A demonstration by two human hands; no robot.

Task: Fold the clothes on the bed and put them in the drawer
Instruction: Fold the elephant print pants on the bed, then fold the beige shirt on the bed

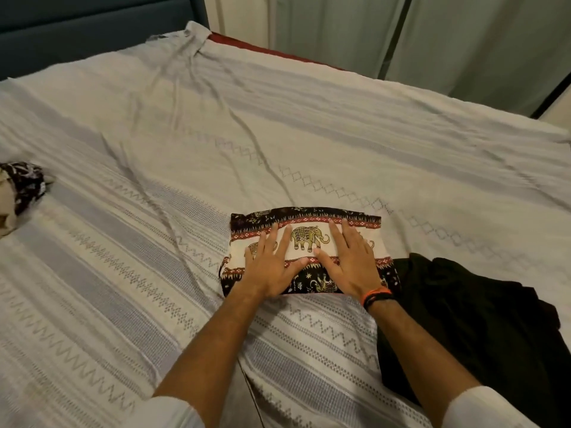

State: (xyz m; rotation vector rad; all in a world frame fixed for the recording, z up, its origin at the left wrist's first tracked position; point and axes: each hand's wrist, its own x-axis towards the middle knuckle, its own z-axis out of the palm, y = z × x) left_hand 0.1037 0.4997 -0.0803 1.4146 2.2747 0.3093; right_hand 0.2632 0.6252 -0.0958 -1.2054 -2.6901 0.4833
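Both your left hand (272,267) and right hand (349,264) press flat, fingers (273,233) straight, on the folded black-and-cream elephant-print cloth (304,222) on the striped grey bed (154,211).

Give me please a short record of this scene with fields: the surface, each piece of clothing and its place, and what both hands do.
surface: bed with a pale striped cover
folded cloth: elephant-print cloth, folded flat, near the front edge of the bed
left hand: left hand lies flat on the folded cloth, fingers straight
right hand: right hand lies flat on the same cloth, fingers straight
wrist: orange and black bands on the right wrist
black garment: black garment, unfolded, to the right, touching the folded cloth
other cloth: dark patterned bundle at the far left edge
drawer: not in view
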